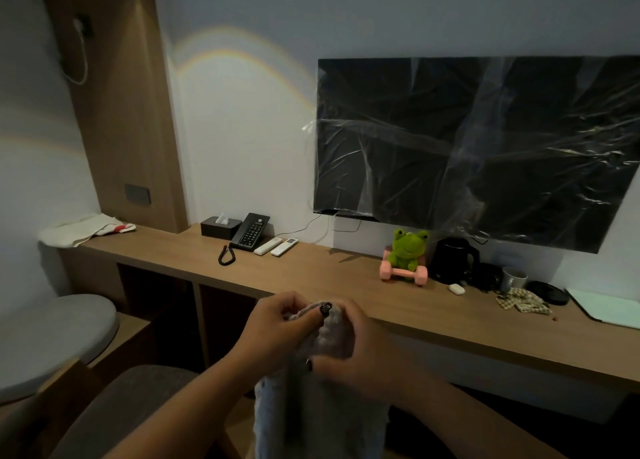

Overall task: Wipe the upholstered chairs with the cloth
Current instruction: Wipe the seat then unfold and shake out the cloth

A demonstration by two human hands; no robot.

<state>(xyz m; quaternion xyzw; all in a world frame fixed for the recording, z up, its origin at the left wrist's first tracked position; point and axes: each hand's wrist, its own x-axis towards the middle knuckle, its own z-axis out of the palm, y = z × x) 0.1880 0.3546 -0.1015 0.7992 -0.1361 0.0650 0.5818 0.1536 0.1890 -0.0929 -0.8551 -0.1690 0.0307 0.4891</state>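
Here both hands meet in front of the chest, over the near edge of the desk [311, 278], and both hold the cloth [318, 406]. The left hand [273, 323] pinches the cloth's top edge between thumb and curled fingers; the right hand [349, 351] has its fingers curled round the bunched upper part just beside it, thumb pressed against the fabric lower down. The cloth is grey and nubbly; its top sits gathered between the two hands, and the rest hangs straight down below them, between the forearms, to the bottom edge of the view. A chair [138, 406] with a dark upholstered seat stands low on the left, below the left forearm, apart from the cloth. A second, round light-grey seat [48, 334] shows at the far left. On the desk lie a folded towel [86, 230], a tissue box [221, 227], a phone [250, 232] and two remotes [276, 246] side by side; further right sit a green frog toy [407, 250] on a pink dumbbell [401, 274], a black kettle [452, 261], a mug [514, 278] and a checked rag [523, 302]. A TV [478, 147] wrapped in clear film hangs on the wall above
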